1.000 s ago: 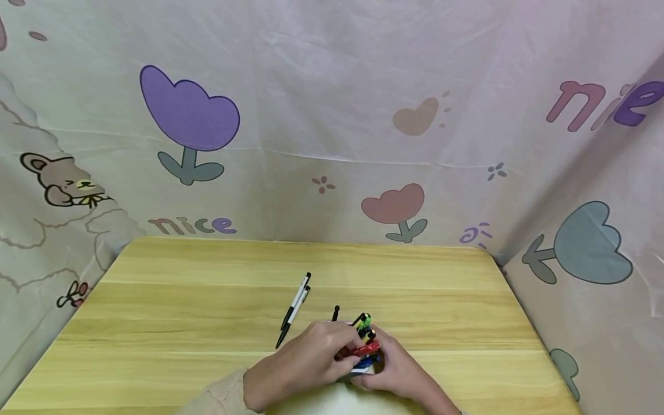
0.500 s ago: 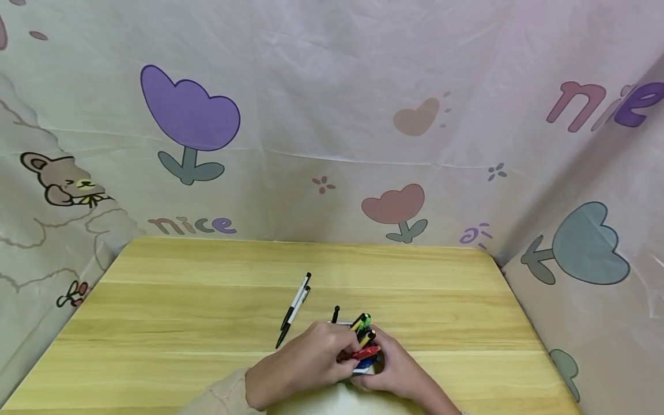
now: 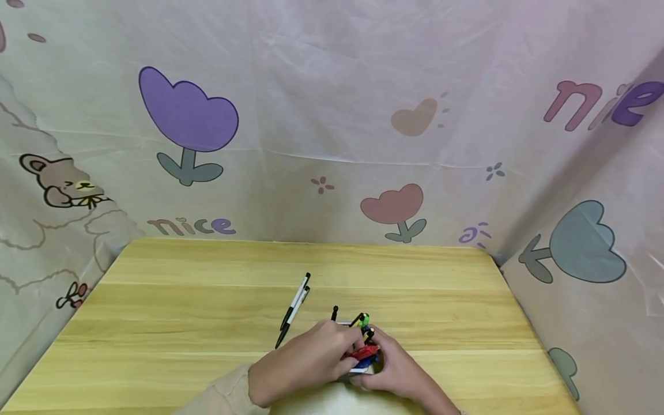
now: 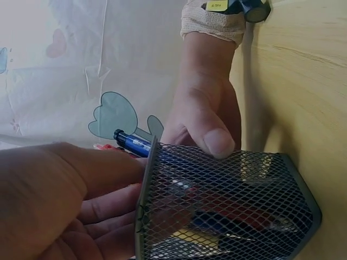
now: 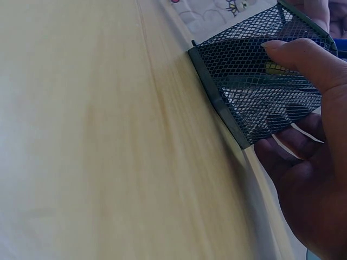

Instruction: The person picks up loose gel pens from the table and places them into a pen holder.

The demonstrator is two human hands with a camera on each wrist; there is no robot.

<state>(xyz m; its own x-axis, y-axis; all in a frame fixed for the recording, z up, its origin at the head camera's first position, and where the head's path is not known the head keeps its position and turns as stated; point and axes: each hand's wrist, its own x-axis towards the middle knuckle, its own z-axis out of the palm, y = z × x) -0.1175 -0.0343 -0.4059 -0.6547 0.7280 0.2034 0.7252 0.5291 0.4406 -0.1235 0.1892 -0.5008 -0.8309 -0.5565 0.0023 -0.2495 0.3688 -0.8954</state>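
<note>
A dark metal mesh pen holder (image 5: 238,81) stands upright near the front of the table, holding several pens. My right hand (image 3: 396,372) grips its right side, with the thumb (image 5: 303,57) on one mesh wall and the fingers round another. Over the holder's opening, my left hand (image 3: 316,357) pinches a red pen (image 3: 365,352) between thumb and curled fingers; the fingertips are partly hidden. Beside the red pen are a blue pen (image 4: 133,143), a yellow-and-black pen (image 3: 369,334) and a green-topped one (image 3: 365,320). A black pen top (image 3: 334,312) sticks up at the back.
Two white-and-black pens (image 3: 295,305) lie side by side on the wooden table (image 3: 181,311), left of the holder. A patterned cloth (image 3: 311,115) hangs behind the table and along both sides.
My left hand has shifted slightly right, its fingers further in among the pens. The red pen sits a little lower, and less of the yellow pen shows. My right hand keeps its grip.
</note>
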